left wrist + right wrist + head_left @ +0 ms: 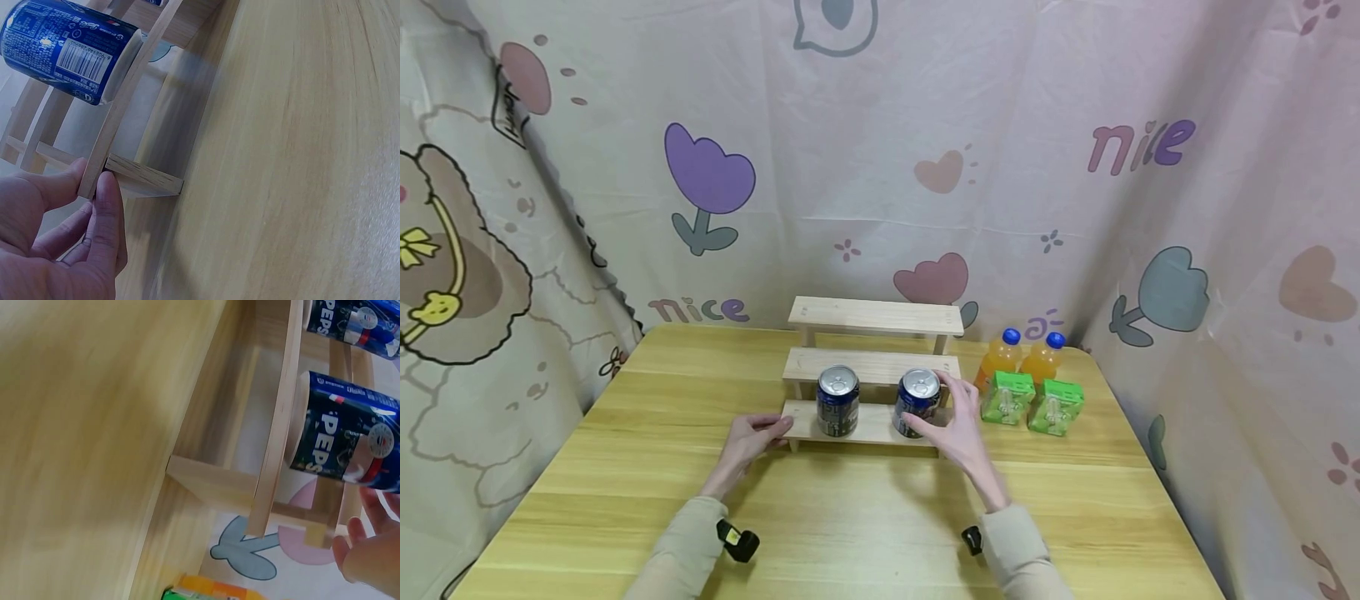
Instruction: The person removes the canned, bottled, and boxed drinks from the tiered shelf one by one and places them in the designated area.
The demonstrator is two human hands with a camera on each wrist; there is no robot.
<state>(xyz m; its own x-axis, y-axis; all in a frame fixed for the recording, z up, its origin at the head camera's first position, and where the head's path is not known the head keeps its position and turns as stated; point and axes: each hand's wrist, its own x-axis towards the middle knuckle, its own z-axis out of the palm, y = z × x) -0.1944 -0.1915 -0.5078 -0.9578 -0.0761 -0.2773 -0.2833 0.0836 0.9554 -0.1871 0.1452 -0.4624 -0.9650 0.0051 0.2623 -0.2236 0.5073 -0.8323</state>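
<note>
A three-tier wooden shelf [872, 364] stands on the table, with two dark blue Pepsi cans upright on its lowest board. My left hand [758, 437] pinches the left end of that board, thumb on top and fingers beneath, as the left wrist view shows. The left can [838, 402] stands apart from both hands. My right hand [958, 425] is round the right can [347, 434], thumb across its front and fingers at its far right side. In the right wrist view only some fingers [375, 512] show, beside the can; the thumb is hidden.
Right of the shelf stand two orange drink bottles [1000, 357] with blue caps. Two green drink cartons [1007, 398] stand in front of them. A printed curtain [865, 142] hangs behind the wooden table [850, 517] and along its sides.
</note>
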